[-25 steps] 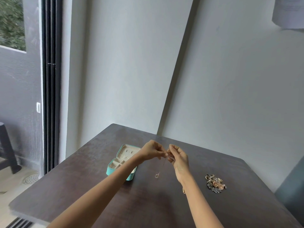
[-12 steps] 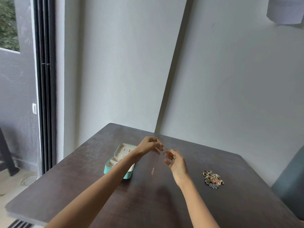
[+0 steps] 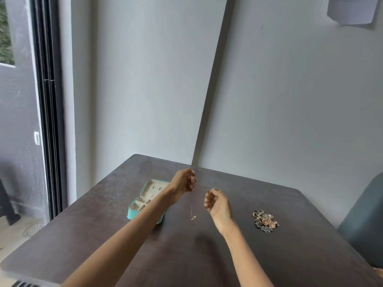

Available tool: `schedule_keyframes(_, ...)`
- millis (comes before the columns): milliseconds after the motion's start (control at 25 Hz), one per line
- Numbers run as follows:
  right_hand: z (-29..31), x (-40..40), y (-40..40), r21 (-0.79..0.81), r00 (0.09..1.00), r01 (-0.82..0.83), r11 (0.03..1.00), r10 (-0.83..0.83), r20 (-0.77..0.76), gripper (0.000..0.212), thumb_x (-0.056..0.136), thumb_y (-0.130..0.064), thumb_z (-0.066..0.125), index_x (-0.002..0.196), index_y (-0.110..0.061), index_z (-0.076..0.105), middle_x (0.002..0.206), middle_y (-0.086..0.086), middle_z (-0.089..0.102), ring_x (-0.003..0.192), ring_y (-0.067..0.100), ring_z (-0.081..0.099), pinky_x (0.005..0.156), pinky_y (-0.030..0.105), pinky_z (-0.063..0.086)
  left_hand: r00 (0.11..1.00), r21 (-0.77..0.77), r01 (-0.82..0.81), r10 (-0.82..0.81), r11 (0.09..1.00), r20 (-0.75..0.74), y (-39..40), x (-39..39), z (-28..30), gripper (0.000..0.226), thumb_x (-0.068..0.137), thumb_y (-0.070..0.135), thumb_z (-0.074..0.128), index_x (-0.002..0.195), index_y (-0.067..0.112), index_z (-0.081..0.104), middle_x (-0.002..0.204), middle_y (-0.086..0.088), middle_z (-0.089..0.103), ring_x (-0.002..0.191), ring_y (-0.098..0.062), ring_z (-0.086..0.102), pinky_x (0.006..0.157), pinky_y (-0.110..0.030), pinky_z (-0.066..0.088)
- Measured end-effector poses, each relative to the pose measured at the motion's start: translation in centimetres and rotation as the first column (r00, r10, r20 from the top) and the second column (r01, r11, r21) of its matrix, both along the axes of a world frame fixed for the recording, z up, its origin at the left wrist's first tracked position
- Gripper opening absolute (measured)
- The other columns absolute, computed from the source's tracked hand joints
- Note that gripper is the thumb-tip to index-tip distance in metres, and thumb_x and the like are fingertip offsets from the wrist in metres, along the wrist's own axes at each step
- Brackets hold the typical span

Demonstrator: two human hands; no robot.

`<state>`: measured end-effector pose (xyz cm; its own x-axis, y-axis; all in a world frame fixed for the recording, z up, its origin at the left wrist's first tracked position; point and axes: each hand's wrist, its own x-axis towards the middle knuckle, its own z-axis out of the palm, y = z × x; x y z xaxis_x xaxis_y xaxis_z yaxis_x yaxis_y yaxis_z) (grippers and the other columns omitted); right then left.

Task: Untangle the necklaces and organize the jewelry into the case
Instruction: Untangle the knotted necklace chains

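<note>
Dark wood table (image 3: 207, 255) in a grey-walled corner; paper sheet (image 3: 352, 9) pinned top right, print too blurred to read. No legible brand or label anywhere. Teal jewelry case (image 3: 145, 200) sits open on the table's left side, partly behind the left forearm: beige lining, lid panel with small slots, base split into small compartments, contents too small to tell. Left hand (image 3: 183, 182) raised, fingers curled, pinching one end of a thin necklace (image 3: 193, 214); right hand (image 3: 217, 205) lower, fingers curled, pinching the other end near the clasp. Chain hangs between both hands, pendant low, just above the table. Jewelry pile (image 3: 265, 220) lies right of the right hand, well apart from the case.
</note>
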<state>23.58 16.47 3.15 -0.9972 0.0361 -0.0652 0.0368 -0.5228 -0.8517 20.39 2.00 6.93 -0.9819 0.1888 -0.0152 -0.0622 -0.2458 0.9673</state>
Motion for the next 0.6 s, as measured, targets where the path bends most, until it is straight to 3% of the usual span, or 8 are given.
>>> schedule_keyframes(80, -0.3, -0.2, 0.1, 0.057, 0.998, 0.037, 0.998, -0.034, -0.05, 0.019, 0.093, -0.006, 0.046, 0.078, -0.013, 0.054, 0.062, 0.0, 0.059, 0.055, 0.009, 0.052, 0.05, 0.018, 0.043, 0.999, -0.192, -0.023, 0.016, 0.981, -0.035, 0.0, 0.2, -0.1, 0.021, 0.087, 0.008, 0.039, 0.069, 0.014, 0.046, 0.052, -0.001, 0.041, 0.04, -0.011, 0.027, 0.048, -0.023, 0.023)
schedule_keyframes(200, -0.4, -0.5, 0.3, 0.139, 0.994, 0.07, 0.988, -0.057, -0.097, 0.017, 0.093, -0.008, 0.05, 0.079, -0.015, 0.056, 0.071, -0.001, 0.059, 0.062, 0.009, 0.053, 0.056, 0.019, 0.039, 0.993, -0.438, -0.027, -0.028, 0.898, -0.119, -0.1, 0.6, -0.9, 0.019, 0.089, 0.004, 0.042, 0.076, 0.016, 0.047, 0.057, -0.001, 0.042, 0.039, -0.007, 0.027, 0.04, -0.017, 0.019)
schedule_keyframes(400, 0.2, -0.7, 0.5, 0.149, 0.993, 0.055, 0.987, -0.038, -0.111, 0.02, 0.092, -0.006, 0.047, 0.075, -0.013, 0.055, 0.07, 0.0, 0.057, 0.058, 0.009, 0.05, 0.054, 0.019, 0.038, 0.978, -0.539, -0.105, -0.011, 0.836, -0.209, -0.3, 0.1, -1.8, 0.035, 0.081, -0.006, 0.039, 0.068, 0.018, 0.06, 0.057, -0.001, 0.05, 0.038, -0.005, 0.032, 0.038, -0.016, 0.023)
schedule_keyframes(600, 0.4, -0.7, 0.3, 0.227, 0.991, 0.057, 0.972, -0.027, -0.132, 0.019, 0.093, -0.006, 0.048, 0.076, -0.012, 0.056, 0.069, 0.002, 0.057, 0.061, 0.012, 0.051, 0.056, 0.021, 0.041, 0.967, -0.641, -0.155, -0.018, 0.752, -0.255, -0.1, 0.0, -2.4, 0.039, 0.078, -0.001, 0.044, 0.072, 0.024, 0.073, 0.059, 0.006, 0.06, 0.055, -0.002, 0.048, 0.055, -0.02, 0.036)
